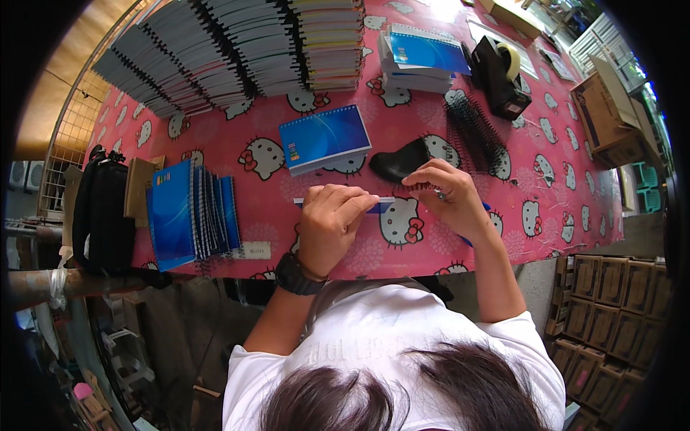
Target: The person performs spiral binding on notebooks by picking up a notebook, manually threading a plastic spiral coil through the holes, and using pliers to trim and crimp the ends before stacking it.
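My left hand (332, 223), with a black watch at the wrist, is closed over a thin blue-and-white notebook (381, 207) seen nearly edge-on. Between the fingertips of my right hand (454, 197) is a dark spiral binding coil (422, 187), just right of that notebook's end. Blue tips of a tool (488, 207) poke out beside the right hand; most of it is hidden by the palm. Beyond both hands lies a stack of blue notebooks (325, 136). A black curved object (399, 162) rests next to the right fingertips.
Spiral-bound notebooks stand in tall rows (215, 57) at the far left. Bound blue notebooks (176, 215) sit near left, beside a black bag (106, 208). Loose coils (474, 133), a tape dispenser (503, 79) and another notebook stack (424, 54) are far right on the pink table (402, 258).
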A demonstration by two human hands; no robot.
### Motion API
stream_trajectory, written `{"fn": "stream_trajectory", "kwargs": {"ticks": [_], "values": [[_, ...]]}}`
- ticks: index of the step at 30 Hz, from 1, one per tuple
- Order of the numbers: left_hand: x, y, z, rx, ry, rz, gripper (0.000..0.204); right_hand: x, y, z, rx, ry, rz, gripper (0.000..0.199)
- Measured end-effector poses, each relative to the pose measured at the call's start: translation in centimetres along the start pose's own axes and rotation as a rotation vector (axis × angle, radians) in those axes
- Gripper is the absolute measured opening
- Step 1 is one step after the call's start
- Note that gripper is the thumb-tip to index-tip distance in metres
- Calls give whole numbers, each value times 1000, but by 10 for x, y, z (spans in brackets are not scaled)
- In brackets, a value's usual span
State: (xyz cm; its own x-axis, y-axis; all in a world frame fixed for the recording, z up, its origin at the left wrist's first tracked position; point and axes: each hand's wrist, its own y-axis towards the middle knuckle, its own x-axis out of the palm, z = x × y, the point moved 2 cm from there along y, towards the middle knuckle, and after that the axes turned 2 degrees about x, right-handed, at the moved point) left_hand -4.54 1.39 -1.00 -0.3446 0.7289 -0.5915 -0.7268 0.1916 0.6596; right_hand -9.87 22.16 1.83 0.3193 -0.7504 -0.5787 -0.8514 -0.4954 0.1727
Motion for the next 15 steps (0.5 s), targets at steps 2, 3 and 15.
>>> {"fn": "stream_trajectory", "kwargs": {"ticks": [2, 3, 15], "values": [[-1, 1, 1, 5, -5, -7, 20, 5, -3, 4, -37, 7, 12, 25], [-1, 0, 1, 3, -5, -10, 19, 8, -3, 5, -54, 12, 18, 24], [-4, -2, -1, 8, -38, -38, 19, 19, -3, 9, -302, -156, 70, 29]]}}
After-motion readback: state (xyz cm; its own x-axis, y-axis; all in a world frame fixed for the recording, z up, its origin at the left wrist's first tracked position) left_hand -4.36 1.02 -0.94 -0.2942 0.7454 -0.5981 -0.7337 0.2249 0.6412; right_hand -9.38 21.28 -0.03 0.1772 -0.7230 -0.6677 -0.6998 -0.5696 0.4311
